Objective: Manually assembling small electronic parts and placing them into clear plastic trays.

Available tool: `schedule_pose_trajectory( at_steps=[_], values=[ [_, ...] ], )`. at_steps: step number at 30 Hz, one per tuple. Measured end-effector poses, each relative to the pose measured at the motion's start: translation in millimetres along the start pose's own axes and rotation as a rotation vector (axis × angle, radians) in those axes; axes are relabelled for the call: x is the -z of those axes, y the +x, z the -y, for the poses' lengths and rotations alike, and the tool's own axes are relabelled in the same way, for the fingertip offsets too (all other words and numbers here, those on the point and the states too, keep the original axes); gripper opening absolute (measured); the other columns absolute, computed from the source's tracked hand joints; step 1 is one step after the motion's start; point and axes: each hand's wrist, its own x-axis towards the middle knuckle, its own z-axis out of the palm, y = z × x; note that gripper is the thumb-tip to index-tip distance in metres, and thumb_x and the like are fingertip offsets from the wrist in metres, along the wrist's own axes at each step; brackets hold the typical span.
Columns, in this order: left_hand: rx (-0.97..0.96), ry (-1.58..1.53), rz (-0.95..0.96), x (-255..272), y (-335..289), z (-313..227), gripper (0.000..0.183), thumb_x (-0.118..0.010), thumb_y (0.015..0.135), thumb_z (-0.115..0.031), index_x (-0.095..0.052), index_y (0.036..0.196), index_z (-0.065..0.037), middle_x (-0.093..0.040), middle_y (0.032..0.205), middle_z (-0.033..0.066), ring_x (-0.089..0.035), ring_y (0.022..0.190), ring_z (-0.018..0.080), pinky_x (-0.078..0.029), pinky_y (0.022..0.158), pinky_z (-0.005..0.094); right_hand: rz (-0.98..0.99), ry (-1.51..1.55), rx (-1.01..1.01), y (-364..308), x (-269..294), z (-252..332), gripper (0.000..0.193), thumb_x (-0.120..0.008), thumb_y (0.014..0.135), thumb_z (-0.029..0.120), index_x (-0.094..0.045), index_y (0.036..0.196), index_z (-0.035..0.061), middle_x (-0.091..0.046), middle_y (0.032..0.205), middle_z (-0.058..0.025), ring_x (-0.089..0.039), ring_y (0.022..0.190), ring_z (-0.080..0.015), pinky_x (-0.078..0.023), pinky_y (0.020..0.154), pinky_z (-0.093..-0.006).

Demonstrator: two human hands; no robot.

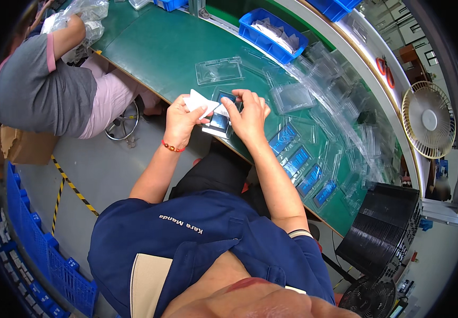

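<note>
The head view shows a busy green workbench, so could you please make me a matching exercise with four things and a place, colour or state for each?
Things
1. White pointed piece
2. Bracelet
3. Blue bin
4. Pale fan

Places, colours and states
A. At the picture's right, beyond the bench
B. Filled with whitish items
C. Held in the left hand
D. Red

Pairs: 1-C, 2-D, 3-B, 4-A

Green table (pixel 149 47) leaves room leftward; trays (pixel 292 98), perhaps stacked, crowd right.

A bent white sheet (pixel 200 102) partly overlaps a dark glossy panel (pixel 219 122) at the table (pixel 155 58).
</note>
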Motion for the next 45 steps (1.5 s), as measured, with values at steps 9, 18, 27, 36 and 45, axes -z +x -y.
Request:
schedule_pose_trajectory(
  at_steps=[9, 18, 27, 36, 45],
  values=[
    [0.083, -0.025, 0.043, -23, -2, 6, 0.025, -0.063, 0.088, 0.003, -0.051, 0.11, 0.003, -0.067, 0.1, 0.0159, -0.069, 0.084, 0.0215, -0.06, 0.067, 0.029, 0.065, 0.464, -0.174, -9, 26, -22, 0.011, -0.075, 0.076, 0.012, -0.068, 0.081, 0.0042, -0.066, 0.073, -0.0058, -0.063, 0.07, -0.0191, -0.048, 0.071, -0.0349],
    [0.12, 0.099, 0.248, -40, -4, 24, 0.028, -0.064, 0.088, 0.003, -0.052, 0.113, -0.001, -0.067, 0.102, 0.0125, -0.069, 0.089, 0.0211, -0.059, 0.066, 0.0272, -0.043, -0.088, 0.154, -38, 44, -31, 0.017, -0.074, 0.078, 0.024, -0.069, 0.086, 0.0101, -0.067, 0.082, -0.0023, -0.057, 0.092, -0.0243, -0.032, 0.089, -0.0423],
    [0.284, 0.213, 0.525, -67, -21, 37, 0.031, -0.062, 0.087, 0.005, -0.053, 0.117, 0.0, -0.066, 0.096, 0.0093, -0.069, 0.084, 0.0155, -0.057, 0.06, 0.0222, -0.12, 0.716, -0.402, -50, 67, -61, 0.008, -0.071, 0.083, 0.006, -0.067, 0.086, -0.0002, -0.066, 0.076, -0.0023, -0.058, 0.069, -0.0072, -0.048, 0.064, -0.0229],
    [0.254, 0.241, 0.615, -82, -24, 37, 0.047, -0.056, 0.088, 0.009, -0.046, 0.133, -0.002, -0.065, 0.1, 0.0084, -0.067, 0.088, 0.0135, -0.054, 0.062, 0.0215, -0.123, -0.291, -0.078, -76, 90, -74, 0.011, -0.073, 0.076, 0.014, -0.068, 0.084, 0.0083, -0.065, 0.08, -0.0055, -0.055, 0.085, -0.0256, -0.033, 0.084, -0.0406],
    [0.29, 0.343, 0.827, -104, -34, 40, 0.077, -0.056, 0.087, 0.009, -0.021, 0.152, -0.011, -0.066, 0.095, 0.006, -0.065, 0.083, 0.0093, -0.049, 0.059, 0.0195, 0.029, 0.244, -0.137, -86, 105, -65, 0.013, -0.073, 0.081, 0.014, -0.071, 0.089, 0.0053, -0.068, 0.083, -0.0038, -0.061, 0.082, -0.0213, -0.041, 0.081, -0.0347]
  ],
)
